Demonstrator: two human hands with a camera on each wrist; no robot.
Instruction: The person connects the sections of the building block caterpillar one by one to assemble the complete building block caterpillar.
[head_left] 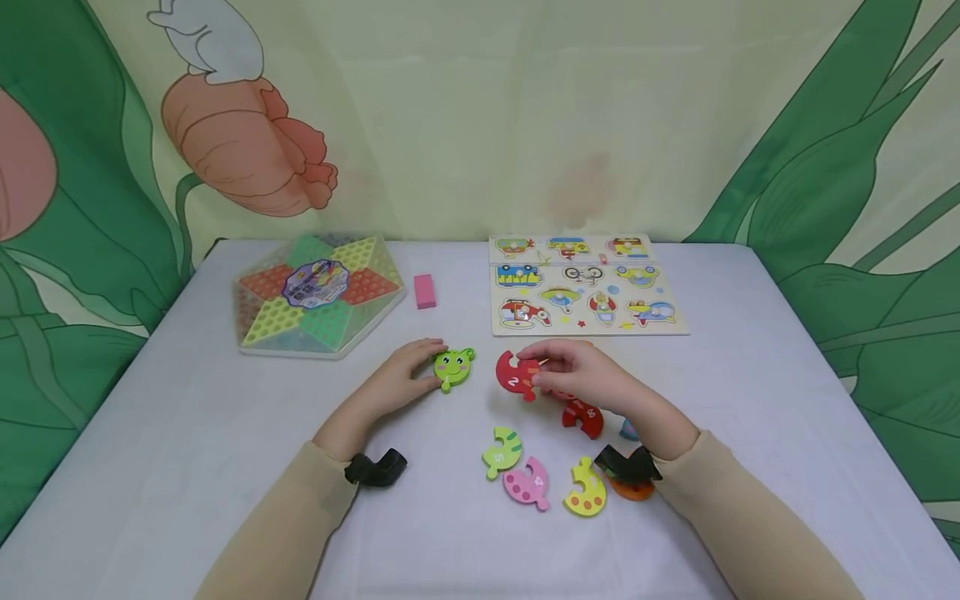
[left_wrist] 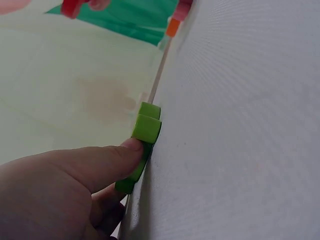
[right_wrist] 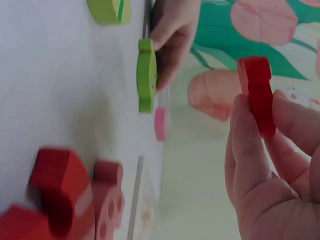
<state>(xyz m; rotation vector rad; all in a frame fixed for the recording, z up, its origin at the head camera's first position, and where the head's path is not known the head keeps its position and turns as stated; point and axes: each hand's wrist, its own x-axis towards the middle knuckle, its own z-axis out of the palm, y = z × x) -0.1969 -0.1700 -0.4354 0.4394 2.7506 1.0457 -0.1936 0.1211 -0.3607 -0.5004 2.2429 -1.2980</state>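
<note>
My left hand [head_left: 393, 385] pinches a green smiling-face puzzle piece [head_left: 453, 370] between thumb and fingers. In the left wrist view that green piece [left_wrist: 147, 129] sits at the tabletop, the thumb on its near side. My right hand [head_left: 592, 377] holds a red curved puzzle piece [head_left: 513, 377] marked 2, to the right of the green face. The right wrist view shows this red piece [right_wrist: 257, 92] pinched by thumb and fingertips, raised off the table. Below the right hand lies another red curved piece [head_left: 583, 418], with one more red piece partly hidden by the hand.
Nearer me lie a green piece [head_left: 502, 450] marked 5, a pink piece [head_left: 528, 485], a yellow piece [head_left: 587, 490] and a partly covered orange piece [head_left: 632, 490]. Behind are a vehicle peg-puzzle board [head_left: 551, 323], a pink block [head_left: 425, 292] and a hexagonal board-game box [head_left: 318, 329].
</note>
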